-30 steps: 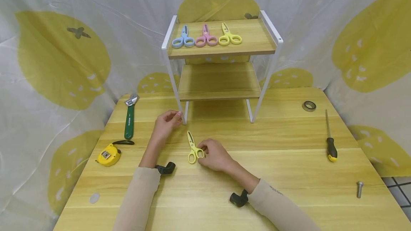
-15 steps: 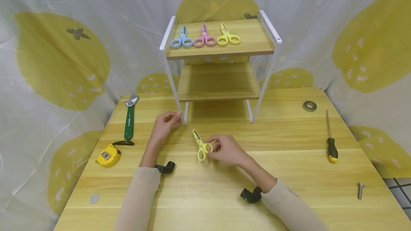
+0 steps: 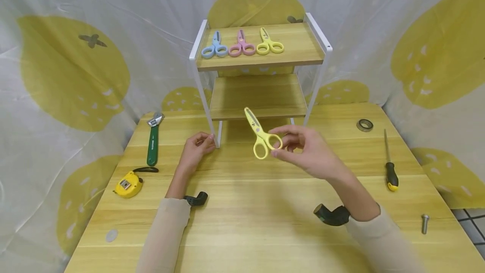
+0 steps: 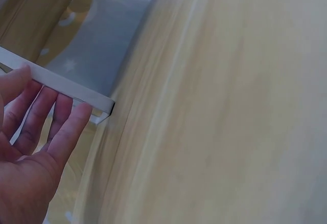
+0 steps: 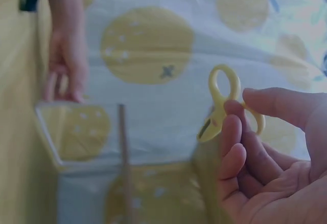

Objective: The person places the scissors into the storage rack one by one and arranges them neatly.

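Thumb and fingers of my right hand (image 3: 312, 151) pinch one handle loop of the yellow scissors (image 3: 259, 134), raised above the table with the blades tipped up and left. The right wrist view shows the scissors (image 5: 219, 106) between thumb and fingertips. At the front left leg of a two-tier shelf (image 3: 261, 63), my left hand (image 3: 195, 151) holds the white leg (image 4: 66, 85), thumb on one side and fingertips at the other. On the upper tier lie blue scissors (image 3: 215, 46), pink scissors (image 3: 241, 45) and another yellow pair (image 3: 268, 44), side by side.
Left on the wooden table (image 3: 235, 231) lie a green-handled adjustable wrench (image 3: 153, 142), a yellow tape measure (image 3: 129, 184) and a grey disc (image 3: 111, 235). Along the right are a roll of tape (image 3: 365, 125), a screwdriver (image 3: 392, 172) and a bolt (image 3: 425, 224). Lemon-print curtains surround the table.
My right hand has lifted the yellow scissors off the table and carried them up and to the right, in front of the lower tier. The left hand stays at the shelf leg.
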`<state>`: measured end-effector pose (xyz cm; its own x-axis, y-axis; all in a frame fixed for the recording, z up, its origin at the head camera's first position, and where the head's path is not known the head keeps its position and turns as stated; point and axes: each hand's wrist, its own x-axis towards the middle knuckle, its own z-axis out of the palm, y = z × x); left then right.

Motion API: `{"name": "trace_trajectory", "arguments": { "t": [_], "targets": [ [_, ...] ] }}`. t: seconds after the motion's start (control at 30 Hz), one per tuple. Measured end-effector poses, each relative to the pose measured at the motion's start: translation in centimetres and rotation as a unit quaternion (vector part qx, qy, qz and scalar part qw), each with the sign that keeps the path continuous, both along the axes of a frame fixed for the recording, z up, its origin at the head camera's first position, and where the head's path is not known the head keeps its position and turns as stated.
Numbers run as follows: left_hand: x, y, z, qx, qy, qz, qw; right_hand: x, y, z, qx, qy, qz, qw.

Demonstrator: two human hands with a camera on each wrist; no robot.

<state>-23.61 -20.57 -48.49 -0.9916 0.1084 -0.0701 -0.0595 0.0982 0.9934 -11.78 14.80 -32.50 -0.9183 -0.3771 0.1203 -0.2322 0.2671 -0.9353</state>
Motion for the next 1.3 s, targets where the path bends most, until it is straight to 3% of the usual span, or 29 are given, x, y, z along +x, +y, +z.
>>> {"name": "trace_trajectory", "arguments": {
  "t": [0.13,0.33,0.47,0.6,0.8,0.93,1.1,1.3],
  "targets": [
    [0.1,0.1,-0.1,0.001,-0.002,-0.001,1.0000,-0.7,2.3,3.3,-0.001,0.040,-0.041,0.9983],
    [0.2,0.1,-0.1,-0.004,0.002,0.000,1.0000,-2.8,4.9,8.0,-0.020,0.109,-0.102,0.9886],
    [0.1,0.0,-0.2,-0.011,0.001,-0.004,0.9999,-4.4,6.3,10.4,-0.033,0.117,-0.139,0.9827],
    [0.0,-0.1,-0.4,-0.012,0.003,-0.007,0.9999,-6.2,7.2,12.2,-0.011,0.108,-0.177,0.9781],
    [0.0,-0.2,-0.5,-0.009,0.005,-0.004,0.9999,-9.3,7.8,13.5,0.033,0.062,-0.214,0.9743],
    [0.0,-0.2,-0.5,-0.005,0.006,-0.002,1.0000,-11.0,7.5,13.7,0.046,0.043,-0.213,0.9750],
    [0.0,-0.1,-0.4,-0.002,0.002,0.000,1.0000,-12.6,7.1,13.9,0.057,0.035,-0.206,0.9763],
    [0.0,0.0,-0.3,0.000,-0.002,0.002,1.0000,-13.7,6.7,13.9,0.109,0.055,-0.199,0.9724]
  ]
}}
